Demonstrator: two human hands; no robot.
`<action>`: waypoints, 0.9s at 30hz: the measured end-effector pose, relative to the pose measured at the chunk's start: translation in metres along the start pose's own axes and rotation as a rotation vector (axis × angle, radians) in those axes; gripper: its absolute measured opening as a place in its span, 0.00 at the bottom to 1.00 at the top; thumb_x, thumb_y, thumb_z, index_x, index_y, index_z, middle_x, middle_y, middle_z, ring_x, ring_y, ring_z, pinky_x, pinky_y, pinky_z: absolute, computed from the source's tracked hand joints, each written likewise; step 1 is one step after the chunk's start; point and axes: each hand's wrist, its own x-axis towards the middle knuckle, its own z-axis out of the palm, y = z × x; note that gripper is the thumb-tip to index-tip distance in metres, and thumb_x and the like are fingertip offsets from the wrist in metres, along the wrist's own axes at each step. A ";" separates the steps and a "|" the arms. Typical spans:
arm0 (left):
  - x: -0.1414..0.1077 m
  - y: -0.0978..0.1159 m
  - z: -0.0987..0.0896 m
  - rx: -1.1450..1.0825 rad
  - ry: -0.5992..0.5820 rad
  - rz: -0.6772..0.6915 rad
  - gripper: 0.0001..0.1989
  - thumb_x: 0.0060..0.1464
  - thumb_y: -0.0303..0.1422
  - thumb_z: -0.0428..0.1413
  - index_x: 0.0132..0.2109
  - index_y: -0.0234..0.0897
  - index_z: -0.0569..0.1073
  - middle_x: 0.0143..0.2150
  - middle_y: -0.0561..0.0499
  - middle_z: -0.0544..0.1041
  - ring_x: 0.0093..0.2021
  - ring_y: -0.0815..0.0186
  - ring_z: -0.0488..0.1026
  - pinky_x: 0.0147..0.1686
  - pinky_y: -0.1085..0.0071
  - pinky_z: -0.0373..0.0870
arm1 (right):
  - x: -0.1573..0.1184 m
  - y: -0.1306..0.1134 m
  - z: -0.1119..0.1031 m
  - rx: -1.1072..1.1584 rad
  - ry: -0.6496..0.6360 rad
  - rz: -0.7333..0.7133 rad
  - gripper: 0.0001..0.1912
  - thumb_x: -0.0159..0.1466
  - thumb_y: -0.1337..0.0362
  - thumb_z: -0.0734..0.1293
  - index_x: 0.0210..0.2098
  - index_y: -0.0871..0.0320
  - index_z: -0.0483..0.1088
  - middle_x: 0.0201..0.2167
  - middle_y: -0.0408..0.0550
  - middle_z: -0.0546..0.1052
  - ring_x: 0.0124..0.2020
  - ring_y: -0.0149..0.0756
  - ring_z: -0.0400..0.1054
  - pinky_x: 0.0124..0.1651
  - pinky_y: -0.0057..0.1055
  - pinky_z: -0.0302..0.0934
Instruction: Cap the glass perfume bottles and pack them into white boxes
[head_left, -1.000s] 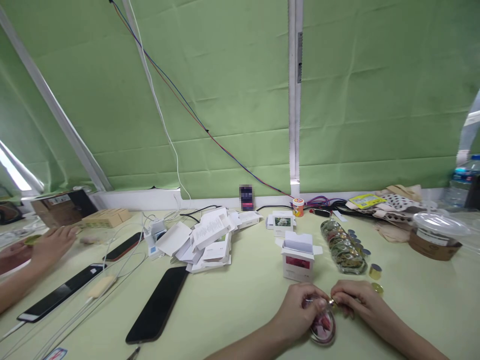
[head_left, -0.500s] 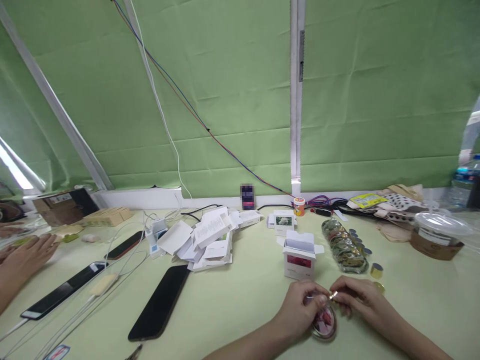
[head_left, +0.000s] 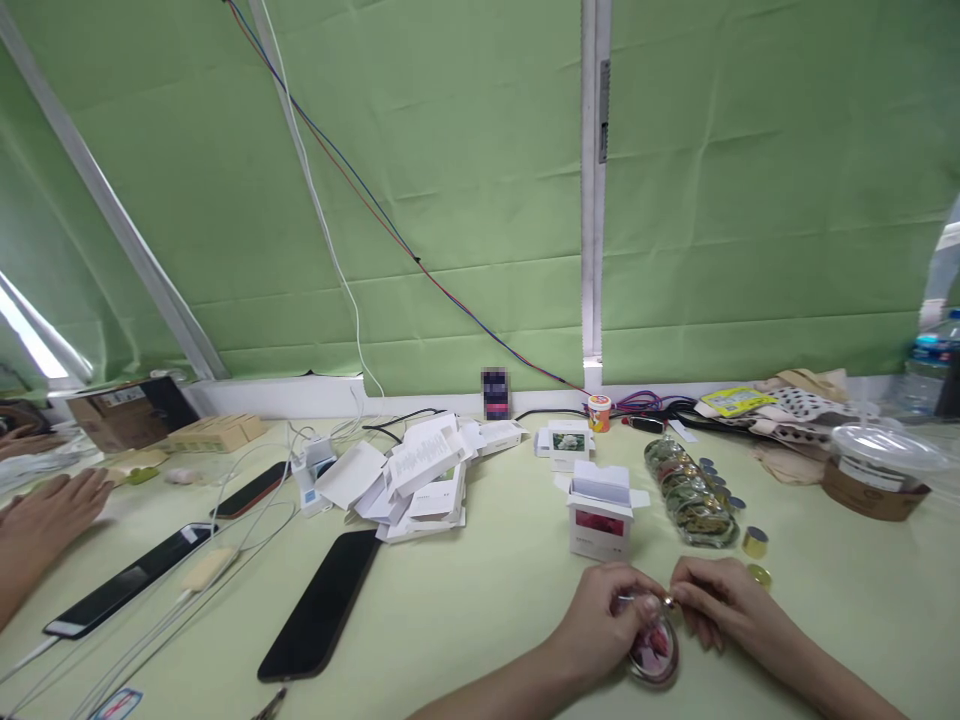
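Observation:
My left hand [head_left: 600, 625] is closed round an oval glass perfume bottle [head_left: 654, 650] with a pink flower picture on its face. The bottle hangs tilted, its neck pointing up to the right. Thumb and forefinger of my right hand [head_left: 724, 600] pinch the small gold neck piece [head_left: 667, 602] at its top. Just beyond the left hand stands an open white box [head_left: 600, 525] with a red flower print. Past my right hand lies a row of similar oval bottles [head_left: 690, 490], with a gold cap [head_left: 755, 542] and a gold disc-like piece [head_left: 759, 575] near it.
A heap of white cartons [head_left: 427, 480] lies left of centre. Phones [head_left: 319, 605] and white cables [head_left: 247, 530] spread to the left, where another person's hand [head_left: 56, 510] rests. A lidded plastic bowl [head_left: 877, 470] sits at the right, near cloth [head_left: 802, 415].
The bottle and its neck have shifted slightly right and turned a little. My right fingers have curled closer around the neck piece. The other person's hand at left has moved slightly.

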 end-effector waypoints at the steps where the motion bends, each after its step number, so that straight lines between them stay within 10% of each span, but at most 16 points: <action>1: 0.000 0.000 0.000 -0.004 0.002 -0.003 0.13 0.52 0.30 0.55 0.42 0.32 0.80 0.35 0.47 0.78 0.34 0.65 0.72 0.37 0.72 0.67 | -0.001 0.000 -0.001 -0.003 0.003 -0.007 0.23 0.64 0.45 0.61 0.25 0.58 0.66 0.15 0.39 0.68 0.15 0.28 0.64 0.18 0.22 0.57; 10: 0.002 -0.003 0.002 -0.073 0.050 -0.013 0.13 0.53 0.35 0.56 0.41 0.30 0.80 0.35 0.46 0.77 0.34 0.64 0.71 0.36 0.71 0.66 | -0.004 -0.016 -0.012 -0.191 0.107 -0.203 0.14 0.65 0.52 0.63 0.38 0.55 0.74 0.31 0.48 0.79 0.31 0.39 0.73 0.34 0.30 0.67; 27: -0.001 0.005 0.000 0.029 0.003 -0.027 0.13 0.51 0.28 0.54 0.41 0.32 0.81 0.35 0.47 0.79 0.34 0.65 0.72 0.37 0.73 0.66 | -0.002 -0.007 0.001 0.022 0.044 0.019 0.20 0.57 0.46 0.68 0.24 0.57 0.66 0.12 0.37 0.67 0.13 0.29 0.64 0.16 0.23 0.58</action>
